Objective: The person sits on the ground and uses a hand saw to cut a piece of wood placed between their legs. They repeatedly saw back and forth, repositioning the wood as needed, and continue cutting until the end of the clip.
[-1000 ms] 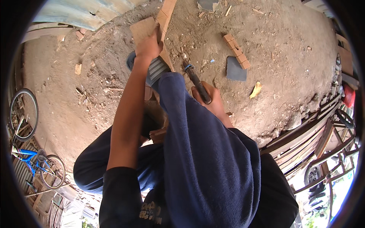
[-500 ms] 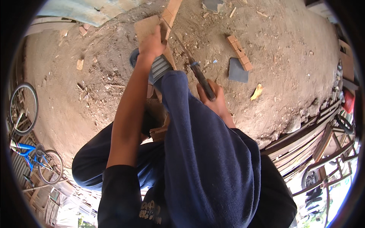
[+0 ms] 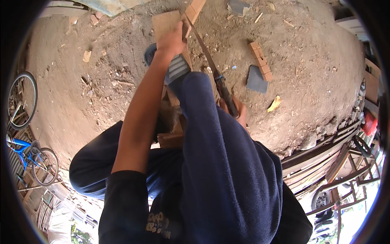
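My left hand (image 3: 170, 42) grips a flat, square-cornered wooden block (image 3: 165, 23), pressing it against the side of a long wooden plank (image 3: 196, 9). In my right hand (image 3: 240, 110) is a handsaw (image 3: 212, 65) with a dark handle. Its narrow blade slants up and left, and its far end meets the plank just right of my left hand. Several thin lines cross the plank beyond the blade. My sandalled foot (image 3: 177, 68) is beside the plank, below the left hand. My raised knee in dark blue trousers (image 3: 199, 87) partly hides the right hand's wrist.
On the dirt floor at right lie a notched wooden strip (image 3: 261, 61), a dark grey flat piece (image 3: 257, 79) and a yellow leaf (image 3: 274, 104). A blue bicycle (image 3: 24, 150) stands at far left. Stacked planks (image 3: 313, 156) line the right side. Wood pieces (image 3: 170, 140) lie between my legs.
My right hand has drawn the saw back toward me and slightly right. My left hand still holds the block in place; the whole view has shifted a little.
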Demonstrator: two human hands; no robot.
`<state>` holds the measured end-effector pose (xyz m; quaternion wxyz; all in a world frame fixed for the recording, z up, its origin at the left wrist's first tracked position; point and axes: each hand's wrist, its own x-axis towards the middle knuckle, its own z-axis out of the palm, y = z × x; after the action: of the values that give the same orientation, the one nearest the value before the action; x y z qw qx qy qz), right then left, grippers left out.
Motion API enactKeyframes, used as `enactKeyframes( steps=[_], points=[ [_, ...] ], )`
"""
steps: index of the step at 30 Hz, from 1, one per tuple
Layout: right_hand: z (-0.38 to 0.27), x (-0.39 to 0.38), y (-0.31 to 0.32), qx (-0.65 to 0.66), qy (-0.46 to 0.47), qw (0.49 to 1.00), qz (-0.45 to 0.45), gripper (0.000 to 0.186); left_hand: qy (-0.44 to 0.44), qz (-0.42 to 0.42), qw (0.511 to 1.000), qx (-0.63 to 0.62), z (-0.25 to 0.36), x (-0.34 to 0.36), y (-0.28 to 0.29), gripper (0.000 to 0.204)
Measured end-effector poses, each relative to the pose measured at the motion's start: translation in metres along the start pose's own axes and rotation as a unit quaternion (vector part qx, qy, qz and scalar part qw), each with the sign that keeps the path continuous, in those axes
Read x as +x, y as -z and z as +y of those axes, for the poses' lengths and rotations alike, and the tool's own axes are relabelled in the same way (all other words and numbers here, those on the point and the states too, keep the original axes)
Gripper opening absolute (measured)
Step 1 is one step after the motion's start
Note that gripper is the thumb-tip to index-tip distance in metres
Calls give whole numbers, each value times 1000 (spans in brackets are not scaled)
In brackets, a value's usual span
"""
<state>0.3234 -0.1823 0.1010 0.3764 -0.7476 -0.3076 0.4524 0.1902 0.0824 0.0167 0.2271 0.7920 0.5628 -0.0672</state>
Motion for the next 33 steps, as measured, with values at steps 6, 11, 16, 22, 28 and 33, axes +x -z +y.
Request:
enactKeyframes(
  steps=[6, 11, 16, 22, 28, 33],
  points=[
    [-21, 35, -14, -14, 27, 998, -46, 23, 0, 23, 1000, -19, -19, -4, 0, 61],
    [-9, 14, -7, -17, 33, 999, -13, 24, -21, -4, 1000, -3, -11, -1, 5, 63],
    [-25, 44, -20, -18, 29, 999, -41, 24, -13, 13, 1000, -13, -18, -5, 4, 63],
    [-10, 15, -7, 13, 20, 1000, -19, 26, -17, 3, 1000, -2, -11, -5, -1, 61],
    [-25, 38, -6, -29, 40, 998, -34, 24, -42, 28, 998, -23, -18, 3, -8, 62],
    [-18, 12, -6, -2, 16, 1000, -17, 23, -27, 47, 999, -5, -13, -8, -3, 59]
  ],
)
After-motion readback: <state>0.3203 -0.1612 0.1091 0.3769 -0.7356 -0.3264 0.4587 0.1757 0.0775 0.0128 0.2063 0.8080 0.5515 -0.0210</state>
